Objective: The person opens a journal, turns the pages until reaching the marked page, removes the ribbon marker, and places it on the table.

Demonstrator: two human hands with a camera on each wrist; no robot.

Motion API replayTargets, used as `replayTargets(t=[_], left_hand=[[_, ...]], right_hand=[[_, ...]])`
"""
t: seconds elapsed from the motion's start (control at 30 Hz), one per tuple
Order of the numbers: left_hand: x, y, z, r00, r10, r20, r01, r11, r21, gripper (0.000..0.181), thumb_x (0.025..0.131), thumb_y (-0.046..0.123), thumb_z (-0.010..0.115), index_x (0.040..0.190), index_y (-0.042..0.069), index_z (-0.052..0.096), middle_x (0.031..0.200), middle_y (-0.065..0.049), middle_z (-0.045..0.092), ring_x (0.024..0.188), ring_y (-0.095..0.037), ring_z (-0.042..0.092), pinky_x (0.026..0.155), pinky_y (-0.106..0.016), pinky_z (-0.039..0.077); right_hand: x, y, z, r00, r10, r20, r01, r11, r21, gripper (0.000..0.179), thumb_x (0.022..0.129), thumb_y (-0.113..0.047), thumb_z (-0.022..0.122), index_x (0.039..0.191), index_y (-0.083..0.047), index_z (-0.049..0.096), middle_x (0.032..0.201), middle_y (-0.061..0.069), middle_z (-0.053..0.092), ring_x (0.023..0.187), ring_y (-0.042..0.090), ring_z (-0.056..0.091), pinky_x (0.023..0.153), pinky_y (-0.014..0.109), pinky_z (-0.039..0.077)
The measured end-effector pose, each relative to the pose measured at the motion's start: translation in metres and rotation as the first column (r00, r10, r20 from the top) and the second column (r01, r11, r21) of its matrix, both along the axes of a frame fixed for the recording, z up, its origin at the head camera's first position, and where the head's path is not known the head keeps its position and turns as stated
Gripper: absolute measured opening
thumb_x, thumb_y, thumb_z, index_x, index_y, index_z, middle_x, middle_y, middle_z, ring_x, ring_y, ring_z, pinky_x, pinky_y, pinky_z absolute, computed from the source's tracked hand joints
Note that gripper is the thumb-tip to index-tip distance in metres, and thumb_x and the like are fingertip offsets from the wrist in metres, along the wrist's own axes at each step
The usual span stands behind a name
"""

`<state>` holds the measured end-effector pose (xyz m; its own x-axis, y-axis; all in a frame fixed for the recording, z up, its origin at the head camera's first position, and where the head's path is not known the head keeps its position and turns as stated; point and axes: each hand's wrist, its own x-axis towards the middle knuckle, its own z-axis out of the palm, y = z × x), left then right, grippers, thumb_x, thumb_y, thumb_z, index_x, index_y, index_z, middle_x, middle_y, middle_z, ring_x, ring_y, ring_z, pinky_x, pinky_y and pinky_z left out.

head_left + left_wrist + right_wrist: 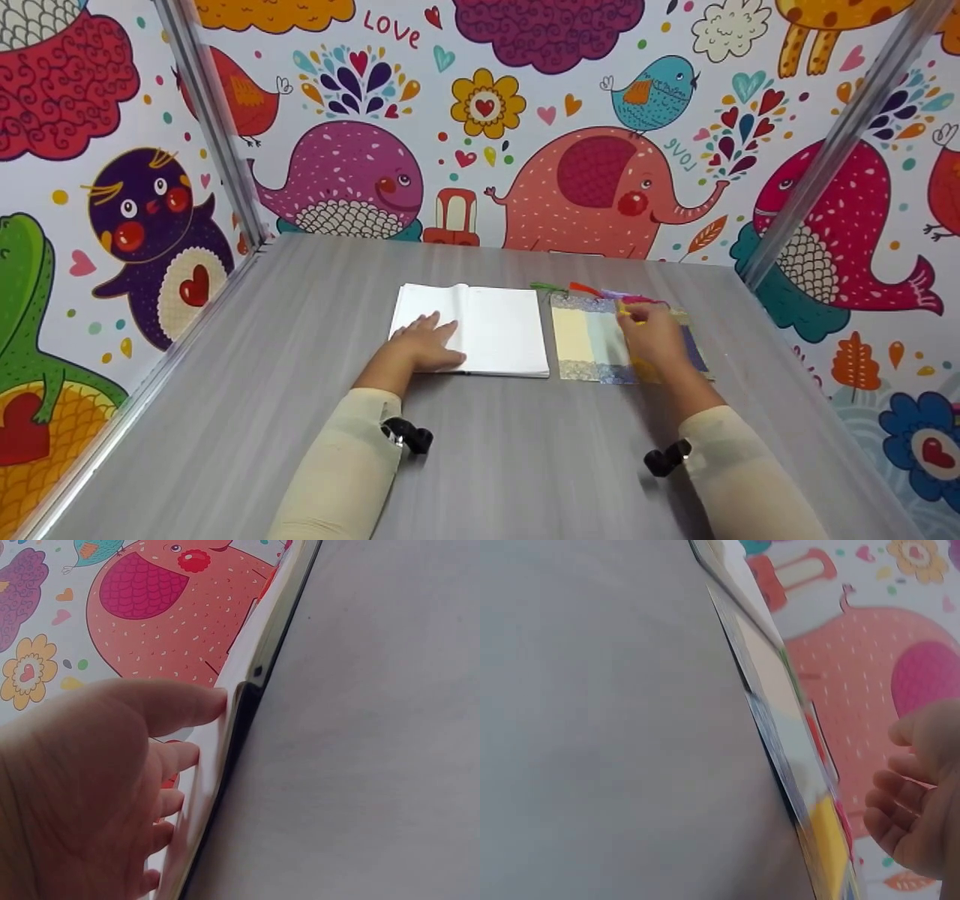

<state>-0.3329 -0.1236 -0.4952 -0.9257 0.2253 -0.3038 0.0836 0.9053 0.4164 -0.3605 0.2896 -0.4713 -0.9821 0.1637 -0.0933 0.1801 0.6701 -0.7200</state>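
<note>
An open book [504,330] with blank white pages lies on the table. My left hand [427,343] rests on its left page with fingers spread. In the left wrist view, the thumb [187,706] lies along the page near the book's dark-edged cover. To the right of the book is a row of bookmarks [574,337] in cream, pale green, yellow and dark blue, with patterned ends and coloured tassels [583,289]. My right hand [651,334] hovers over them, near a yellow tassel [637,322]. The right wrist view shows its fingers loosely curled, apart from the yellow bookmark [827,840].
The grey table [525,457] runs back to a wall printed with cartoon animals [585,195]. Metal posts [217,120] stand at the table's back corners. A small black camera mount [409,435] sits on each wrist.
</note>
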Motion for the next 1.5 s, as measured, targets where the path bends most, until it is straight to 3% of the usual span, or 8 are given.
replayTargets(t=[0.07, 0.23, 0.5, 0.77, 1.0, 1.13, 1.3, 1.5], left_hand=[[0.002, 0.0, 0.002, 1.0, -0.001, -0.006, 0.001, 1.0, 0.006, 0.086, 0.098, 0.058, 0.058, 0.171, 0.025, 0.029, 0.183, -0.011, 0.01, 0.17, -0.037, 0.006, 0.136, -0.063, 0.008], [0.005, 0.0, 0.004, 1.0, -0.007, -0.009, 0.007, 1.0, 0.015, 0.085, 0.098, 0.058, 0.058, 0.171, 0.025, 0.029, 0.183, -0.011, 0.01, 0.17, -0.038, 0.006, 0.136, -0.063, 0.008], [0.004, 0.0, 0.003, 1.0, -0.001, -0.013, 0.001, 1.0, 0.024, 0.084, 0.098, 0.057, 0.06, 0.17, 0.026, 0.031, 0.182, -0.012, 0.012, 0.17, -0.038, 0.007, 0.136, -0.063, 0.008], [0.006, 0.0, 0.008, 1.0, -0.003, -0.017, 0.003, 1.0, 0.026, 0.084, 0.098, 0.054, 0.06, 0.17, 0.023, 0.032, 0.182, -0.013, 0.013, 0.17, -0.039, 0.009, 0.135, -0.064, 0.009], [0.007, -0.002, 0.008, 1.0, -0.001, -0.013, 0.001, 0.999, 0.043, 0.086, 0.096, 0.056, 0.062, 0.17, 0.023, 0.033, 0.182, -0.015, 0.014, 0.169, -0.042, 0.009, 0.135, -0.066, 0.009], [0.006, -0.001, 0.005, 1.0, 0.003, -0.028, -0.002, 0.999, 0.046, 0.086, 0.096, 0.055, 0.062, 0.17, 0.022, 0.033, 0.181, -0.016, 0.014, 0.169, -0.043, 0.01, 0.134, -0.067, 0.01], [0.005, -0.002, 0.001, 0.997, 0.029, -0.077, -0.025, 0.998, 0.051, 0.086, 0.095, 0.056, 0.063, 0.169, 0.022, 0.036, 0.181, -0.015, 0.016, 0.168, -0.042, 0.013, 0.132, -0.068, 0.015], [0.002, -0.013, -0.003, 0.983, 0.154, -0.098, -0.148, 0.987, 0.059, 0.089, 0.097, 0.062, 0.059, 0.17, 0.016, 0.033, 0.18, -0.019, 0.013, 0.166, -0.045, 0.012, 0.132, -0.067, 0.015]], right_hand=[[-0.001, -0.011, -0.003, 0.998, 0.053, -0.04, -0.054, 0.998, -0.013, 0.058, 0.107, -0.037, 0.065, 0.158, -0.012, 0.054, 0.15, 0.018, 0.062, 0.138, 0.039, 0.058, 0.122, 0.055, 0.047], [-0.001, -0.036, -0.01, 0.983, 0.18, -0.027, -0.179, 0.983, 0.037, 0.065, 0.105, -0.045, 0.065, 0.163, -0.019, 0.048, 0.158, 0.013, 0.058, 0.149, 0.039, 0.053, 0.123, 0.058, 0.044], [0.007, -0.079, -0.021, 0.937, 0.349, -0.025, -0.341, 0.927, 0.157, 0.072, 0.104, -0.047, 0.065, 0.167, -0.023, 0.04, 0.172, 0.012, 0.043, 0.16, 0.041, 0.037, 0.13, 0.063, 0.031], [0.016, -0.121, -0.025, 0.837, 0.547, -0.011, -0.489, 0.756, 0.434, 0.078, 0.104, -0.05, 0.063, 0.17, -0.021, 0.033, 0.179, 0.005, 0.029, 0.168, 0.033, 0.021, 0.135, 0.066, 0.013], [0.025, -0.135, -0.032, 0.781, 0.617, 0.101, -0.571, 0.639, 0.515, 0.072, 0.107, -0.054, 0.056, 0.17, -0.028, 0.033, 0.18, 0.0, 0.026, 0.169, 0.034, 0.018, 0.134, 0.068, 0.012], [0.027, -0.133, -0.035, 0.761, 0.637, 0.119, -0.595, 0.613, 0.52, 0.068, 0.109, -0.052, 0.052, 0.169, -0.024, 0.035, 0.178, 0.001, 0.031, 0.168, 0.031, 0.024, 0.134, 0.067, 0.014], [0.026, -0.132, -0.037, 0.757, 0.642, 0.12, -0.599, 0.61, 0.518, 0.067, 0.11, -0.053, 0.05, 0.168, -0.023, 0.037, 0.178, 0.001, 0.032, 0.168, 0.03, 0.025, 0.134, 0.066, 0.016], [0.028, -0.132, -0.036, 0.759, 0.637, 0.132, -0.601, 0.608, 0.52, 0.068, 0.109, -0.054, 0.05, 0.169, -0.024, 0.036, 0.178, 0.001, 0.03, 0.168, 0.029, 0.024, 0.134, 0.065, 0.015]])
